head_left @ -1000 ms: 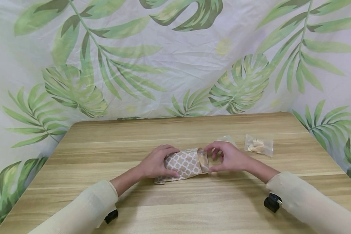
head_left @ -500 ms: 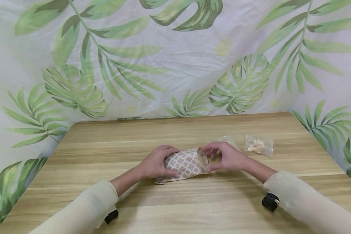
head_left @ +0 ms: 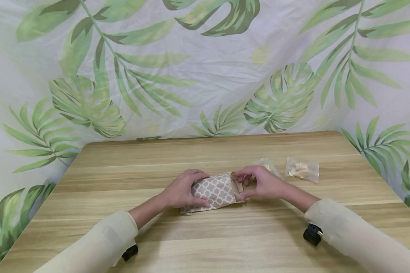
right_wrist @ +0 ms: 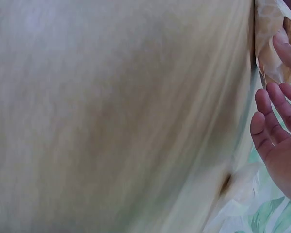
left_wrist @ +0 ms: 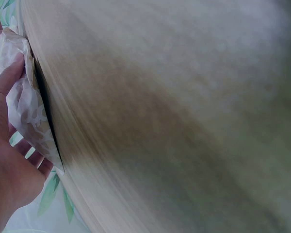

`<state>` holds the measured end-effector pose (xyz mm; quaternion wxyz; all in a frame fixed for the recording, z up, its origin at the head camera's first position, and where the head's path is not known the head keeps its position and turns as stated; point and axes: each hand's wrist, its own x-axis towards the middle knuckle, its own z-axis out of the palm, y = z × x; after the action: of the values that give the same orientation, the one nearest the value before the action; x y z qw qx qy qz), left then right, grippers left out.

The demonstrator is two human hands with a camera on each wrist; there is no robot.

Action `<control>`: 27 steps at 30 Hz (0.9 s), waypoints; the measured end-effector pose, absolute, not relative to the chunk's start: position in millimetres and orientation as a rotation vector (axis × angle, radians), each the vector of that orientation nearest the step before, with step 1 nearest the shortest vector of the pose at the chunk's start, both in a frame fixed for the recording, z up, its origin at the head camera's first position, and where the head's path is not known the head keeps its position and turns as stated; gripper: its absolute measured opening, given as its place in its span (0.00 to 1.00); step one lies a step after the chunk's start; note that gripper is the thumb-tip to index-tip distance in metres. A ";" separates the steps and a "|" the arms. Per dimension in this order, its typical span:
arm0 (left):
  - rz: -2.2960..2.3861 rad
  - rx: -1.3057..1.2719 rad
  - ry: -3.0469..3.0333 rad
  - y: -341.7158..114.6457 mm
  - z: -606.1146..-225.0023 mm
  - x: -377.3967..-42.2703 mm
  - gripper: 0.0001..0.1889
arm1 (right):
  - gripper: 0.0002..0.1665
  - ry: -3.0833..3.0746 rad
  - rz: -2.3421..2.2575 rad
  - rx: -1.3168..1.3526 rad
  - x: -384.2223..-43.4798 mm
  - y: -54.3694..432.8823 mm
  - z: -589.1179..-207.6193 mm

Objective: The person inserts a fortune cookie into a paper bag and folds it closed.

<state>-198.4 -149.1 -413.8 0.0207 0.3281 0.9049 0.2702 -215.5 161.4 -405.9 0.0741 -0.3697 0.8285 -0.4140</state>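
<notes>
A tan paper bag [head_left: 214,189] with a white lattice pattern lies on the table, its mouth facing right. My left hand [head_left: 181,189] grips it from the closed end, thumb on the near side and fingers along the far side. At the mouth, a clear plastic packet [head_left: 238,194] sits mostly inside the bag, so its contents are hidden. My right hand [head_left: 264,184] holds the packet's outer end between thumb and index finger, fingertips right at the bag's rim. In the right wrist view, the lower fingers of the right hand [right_wrist: 283,150] are loosely bent.
A clear packet with pale pieces [head_left: 301,170] lies on the wooden table [head_left: 150,159] at the back right. Another clear packet [head_left: 268,165] lies beside it, partly behind my right hand. A leaf-print cloth [head_left: 218,76] hangs behind the table.
My right hand has moved slightly left, and the clear packet has slid deeper into the paper bag's mouth. My left hand keeps its grip without moving.
</notes>
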 end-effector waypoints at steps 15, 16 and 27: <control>0.843 1.002 2.805 -148.9 -413.7 -197.8 0.43 | 0.36 2.439 -1.220 -1.161 -220.1 159.6 -400.7; 0.841 1.003 2.806 -148.8 -413.6 -197.7 0.43 | 0.36 2.434 -1.227 -1.148 -219.9 158.7 -401.0; 0.836 1.017 2.812 -149.1 -414.0 -197.8 0.44 | 0.34 2.549 -1.265 -1.081 -213.3 147.2 -410.8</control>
<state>-197.8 -149.1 -414.0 0.0182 0.3276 0.9055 0.2692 -213.3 147.2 -410.8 0.0489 -0.3549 0.8363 -0.4150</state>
